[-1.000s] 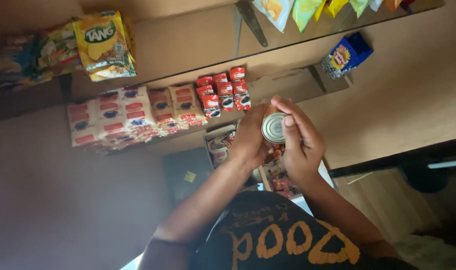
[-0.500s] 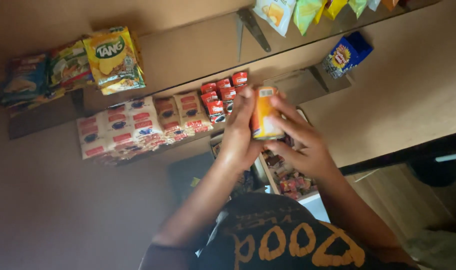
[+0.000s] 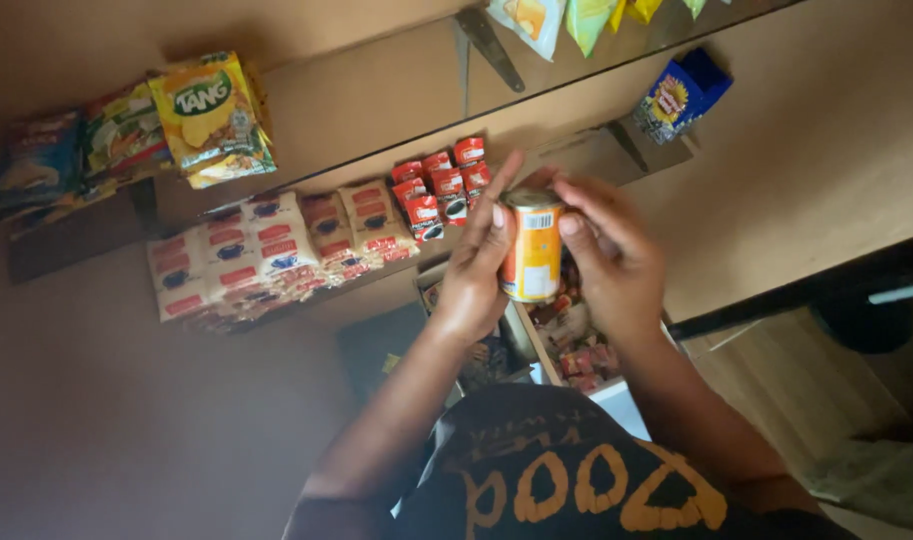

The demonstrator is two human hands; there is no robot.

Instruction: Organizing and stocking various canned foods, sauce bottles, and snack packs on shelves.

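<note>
An orange can (image 3: 531, 248) with a metal lid is held up between both my hands in front of the shelves. My left hand (image 3: 473, 270) wraps its left side, index finger stretched upward. My right hand (image 3: 608, 252) grips its right side, thumb near the top rim. Below the can lies a box of small wrapped sweets (image 3: 576, 345).
Shelves on the wall carry orange drink-powder packs (image 3: 211, 118), white and red sachets (image 3: 266, 250), small red packets (image 3: 438, 185) and a blue box (image 3: 676, 95). More packets hang at the top (image 3: 566, 15). A dark counter edge (image 3: 806, 290) runs at the right.
The can showed its round end a second ago; it now stands upright with its orange side facing me. Both hands have shifted slightly right around it.
</note>
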